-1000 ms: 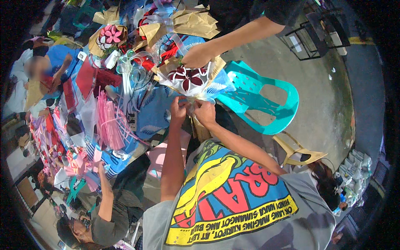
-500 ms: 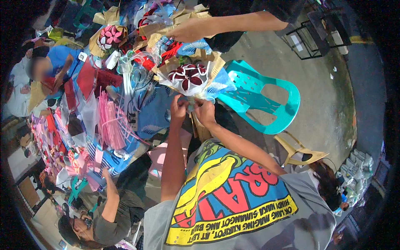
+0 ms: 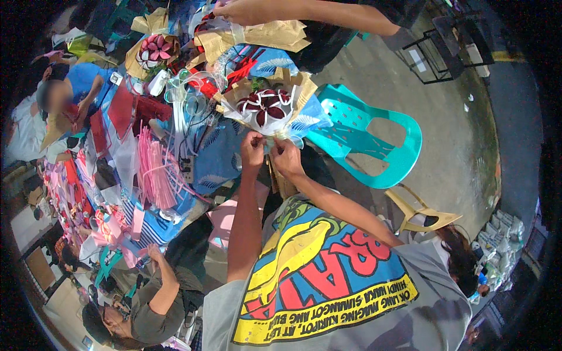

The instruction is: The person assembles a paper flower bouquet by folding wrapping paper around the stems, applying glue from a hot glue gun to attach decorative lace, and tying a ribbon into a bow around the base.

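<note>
Bouquet (image 3: 270, 111) work fills the middle of the view: a bunch of dark red and white flowers wrapped in white tissue and brown paper, held up above the near edge of a cluttered table (image 3: 216, 158) draped in blue patterned cloth. Beyond that same edge, on the bare floor, a teal plastic chair (image 3: 374, 146) lies tipped on its side, with a tan one (image 3: 424, 216) overturned nearer the person's shoulder. Toward the table's left side lies a sheaf of pink ribbon strips (image 3: 155, 175), and red and pink paper goods run on to the far left corner. At the far edge a second, pink-and-white bouquet (image 3: 151, 51) sits in brown wrapping, and another person's arm (image 3: 293, 10) reaches across above it.

The left hand (image 3: 253, 150) and right hand (image 3: 287, 157) meet just under the wrapped flowers, both clenched by the fingertips on the gathered neck of the bouquet, where pale ribbon shows between them. Whether the ribbon is knotted cannot be told.

It looks light, soft and easily crushed: tissue creases, paper collars buckle, and the flower heads would likely bruise under pressure. The gathered stem end below the wrap seems the firmest place to take hold, pinched rather than squeezed, with the head kept upright and clear of the things on the table.
</note>
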The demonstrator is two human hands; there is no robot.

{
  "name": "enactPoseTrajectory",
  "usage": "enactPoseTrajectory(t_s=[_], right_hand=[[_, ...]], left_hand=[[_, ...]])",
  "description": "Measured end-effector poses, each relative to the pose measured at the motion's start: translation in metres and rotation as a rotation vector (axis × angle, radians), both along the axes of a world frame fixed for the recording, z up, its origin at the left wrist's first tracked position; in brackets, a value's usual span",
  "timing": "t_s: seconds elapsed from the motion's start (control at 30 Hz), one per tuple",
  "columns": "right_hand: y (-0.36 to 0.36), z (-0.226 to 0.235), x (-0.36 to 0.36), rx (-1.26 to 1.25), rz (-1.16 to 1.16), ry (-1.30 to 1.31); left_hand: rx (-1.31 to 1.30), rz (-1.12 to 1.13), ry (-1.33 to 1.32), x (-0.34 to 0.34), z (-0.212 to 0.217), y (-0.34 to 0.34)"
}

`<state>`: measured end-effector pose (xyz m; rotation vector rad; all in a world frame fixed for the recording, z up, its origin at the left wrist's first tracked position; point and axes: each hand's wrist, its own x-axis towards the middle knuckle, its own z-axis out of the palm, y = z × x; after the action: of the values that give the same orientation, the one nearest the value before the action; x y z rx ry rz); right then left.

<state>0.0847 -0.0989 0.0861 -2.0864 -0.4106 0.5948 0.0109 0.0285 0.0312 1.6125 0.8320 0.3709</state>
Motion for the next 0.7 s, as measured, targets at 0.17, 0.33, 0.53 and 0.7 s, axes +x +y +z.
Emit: enactPoseTrajectory(t_s=[0.17, 0.33, 0.53, 0.7], right_hand=[[-0.007, -0.002, 0.004, -0.006, 0.033, -0.016], [-0.007, 0.005, 0.006, -0.044, 0.083, -0.002], [-0.014, 0.008, 0.009, -0.025, 0.159, -0.078], [-0.02, 0.006, 0.014, -0.047, 0.196, -0.087]], left_hand=[[-0.047, -0.01, -0.064, 0.004, 0.006, 0.0], [-0.398, -0.033, 0.105, -0.002, 0.007, 0.02], [-0.205, -0.181, 0.182, -0.005, 0.005, 0.023], [-0.036, -0.221, 0.371, 0.009, 0.012, 0.015]])
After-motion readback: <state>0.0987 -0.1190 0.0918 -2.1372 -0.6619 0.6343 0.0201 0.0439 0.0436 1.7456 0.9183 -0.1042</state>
